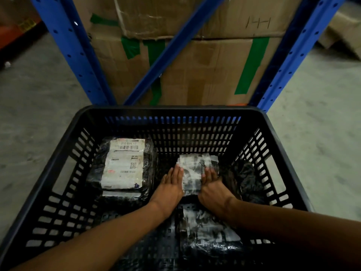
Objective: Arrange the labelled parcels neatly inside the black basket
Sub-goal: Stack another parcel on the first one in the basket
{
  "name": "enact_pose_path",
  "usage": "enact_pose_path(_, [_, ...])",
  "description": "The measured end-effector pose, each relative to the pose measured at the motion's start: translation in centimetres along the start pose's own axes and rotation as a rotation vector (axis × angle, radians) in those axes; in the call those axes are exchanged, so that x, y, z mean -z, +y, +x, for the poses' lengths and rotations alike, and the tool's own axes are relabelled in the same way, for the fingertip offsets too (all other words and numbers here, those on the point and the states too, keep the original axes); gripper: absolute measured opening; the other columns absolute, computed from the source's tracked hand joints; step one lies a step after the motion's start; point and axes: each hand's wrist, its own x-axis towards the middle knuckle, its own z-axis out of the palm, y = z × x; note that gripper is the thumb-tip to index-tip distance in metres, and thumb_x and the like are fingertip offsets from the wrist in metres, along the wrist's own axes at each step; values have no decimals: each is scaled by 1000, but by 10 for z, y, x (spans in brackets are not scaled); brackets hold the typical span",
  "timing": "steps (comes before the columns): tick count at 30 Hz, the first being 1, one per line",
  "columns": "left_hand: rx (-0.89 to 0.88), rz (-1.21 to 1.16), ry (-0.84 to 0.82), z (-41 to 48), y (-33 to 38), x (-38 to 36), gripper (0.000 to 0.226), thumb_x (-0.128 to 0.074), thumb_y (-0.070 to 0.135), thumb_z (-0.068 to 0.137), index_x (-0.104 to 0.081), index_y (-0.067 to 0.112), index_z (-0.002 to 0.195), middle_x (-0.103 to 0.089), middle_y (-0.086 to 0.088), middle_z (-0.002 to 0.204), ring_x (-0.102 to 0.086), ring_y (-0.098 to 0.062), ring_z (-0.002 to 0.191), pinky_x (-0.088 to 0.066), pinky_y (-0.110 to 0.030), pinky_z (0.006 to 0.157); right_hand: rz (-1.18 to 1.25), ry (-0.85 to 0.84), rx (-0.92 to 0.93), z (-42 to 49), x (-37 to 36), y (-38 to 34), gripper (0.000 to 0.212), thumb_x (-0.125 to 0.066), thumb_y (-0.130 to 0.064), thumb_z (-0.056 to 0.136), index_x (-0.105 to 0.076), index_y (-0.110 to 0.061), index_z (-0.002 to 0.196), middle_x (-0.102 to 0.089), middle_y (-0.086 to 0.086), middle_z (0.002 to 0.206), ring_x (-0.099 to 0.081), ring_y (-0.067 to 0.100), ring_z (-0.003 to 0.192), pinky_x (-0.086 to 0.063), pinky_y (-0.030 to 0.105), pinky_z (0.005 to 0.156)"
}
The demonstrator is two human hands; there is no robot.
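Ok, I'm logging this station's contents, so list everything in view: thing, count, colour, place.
black basket: one, black, on the floor in front of the rack.
large labelled parcel: one, dark wrap with white label, basket's left side.
small parcel: one, dark wrap with white label, between both hands.
near parcel: one, dark shiny wrap, basket's near side.
dark bag: one, black, basket's right side.
cardboard boxes: two stacked, brown with green tape, behind the basket.
rack: one, blue.
left hand, right hand: flat against the small parcel's sides.
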Motion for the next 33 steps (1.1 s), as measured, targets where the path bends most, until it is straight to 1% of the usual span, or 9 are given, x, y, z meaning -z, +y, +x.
enact_pose_path(5, [-8,-5,-102,4,0,16,77,-45,4,101,12,-10,152,15,-32,162,0,-43,153,-19,-45,124,-183,5,92,0,8,2,47,-31,-13,105,-35,10,145,-18,44,153,-16,63,141,-29,67,112])
enact_pose_path(8, [-1,-202,-156,-6,-12,45,89,-58,15,98,6,-1,158,11,-19,167,2,-33,155,-14,-41,126,-43,11,79,-16,35,15,43,-45,-5,99,-45,3,141,-39,34,150,-40,46,138,-41,49,109])
enact_pose_path(12, [-105,-553,-209,-21,-53,119,55,-61,37,95,-44,13,142,-46,-7,149,-43,-33,138,-42,-35,105,249,112,161,-37,99,80,39,-68,-31,84,-64,-21,121,-71,6,114,-67,26,104,-54,34,88])
enact_pose_path(14, [-175,-750,-187,-36,-77,158,42,-61,48,92,-60,17,120,-63,5,115,-60,-21,112,-47,-27,84,553,80,246,-52,127,115,42,-73,-30,84,-65,-24,124,-73,0,114,-69,20,102,-55,35,88])
enact_pose_path(17, [-131,-1072,-98,-54,-106,191,55,-59,64,84,-71,25,119,-71,8,122,-64,-9,112,-46,-28,94,1368,31,310,-70,140,141,36,-72,-24,87,-69,-19,123,-75,6,117,-69,18,104,-53,28,85])
enact_pose_path(21, [112,-1647,38,-51,-105,184,69,-60,67,81,-70,8,116,-72,-6,99,-65,-23,93,-49,-39,86,2049,28,-24,-55,135,126,45,-68,-42,85,-73,-14,119,-77,11,113,-75,28,100,-61,38,80])
enact_pose_path(25, [267,-1582,26,-37,-72,160,56,-76,42,79,-65,12,125,-76,-4,115,-67,-23,109,-53,-40,92,2075,-4,-461,-27,124,106,54,-57,-59,88,-72,-12,109,-77,15,99,-73,30,84,-57,39,71])
enact_pose_path(28, [442,-1557,21,-24,-57,137,57,-72,26,86,-54,4,135,-63,-11,134,-61,-29,120,-48,-38,104,2055,-2,-357,-19,119,99,43,-71,-43,84,-73,-10,112,-79,15,103,-76,33,93,-61,43,81])
enact_pose_path(33, [537,-1321,73,-18,-39,109,37,-51,16,98,-50,3,132,-56,-12,135,-52,-23,109,-39,-27,82,1738,43,-290,-6,97,78,29,-81,6,71,-72,-15,88,-80,9,95,-77,26,86,-62,45,81])
